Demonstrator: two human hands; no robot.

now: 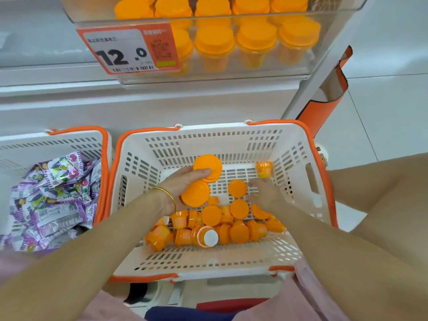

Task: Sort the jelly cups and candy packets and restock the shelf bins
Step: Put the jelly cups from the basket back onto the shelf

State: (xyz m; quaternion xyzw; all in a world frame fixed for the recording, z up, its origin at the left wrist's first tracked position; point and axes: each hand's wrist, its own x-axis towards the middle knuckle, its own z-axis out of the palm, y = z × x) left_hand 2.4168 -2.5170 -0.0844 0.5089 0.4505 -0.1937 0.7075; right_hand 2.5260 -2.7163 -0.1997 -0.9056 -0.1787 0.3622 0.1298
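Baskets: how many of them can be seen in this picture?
2. The left basket, cut off by the frame edge, holds purple candy packets. The middle basket holds orange jelly cups. Others may stand out of view.

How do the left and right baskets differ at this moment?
The left basket holds purple candy packets; the right basket holds orange jelly cups. The left hand and right hand reach into the right basket, not the left basket. Both are white, slotted, orange-rimmed.
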